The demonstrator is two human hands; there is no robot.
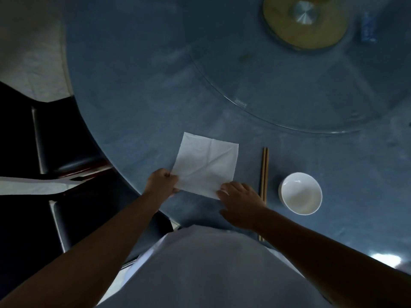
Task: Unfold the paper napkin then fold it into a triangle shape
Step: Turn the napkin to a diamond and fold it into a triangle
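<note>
The napkin [205,165] lay spread flat and creased on the blue table [138,96]. The left hand [162,181] pinched its near-left corner; the right hand [241,202] pressed open-palmed on its near-right corner. Chopsticks [264,172] lay just right of the napkin, a white bowl [301,193] beyond them.

white paper napkin [205,165] unfolded, creased square, flat near table edge, near corners pinched.

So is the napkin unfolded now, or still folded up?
Unfolded: the napkin lies spread as a flat square showing crease lines, left hand pinching one near corner, right hand on the other.
</note>
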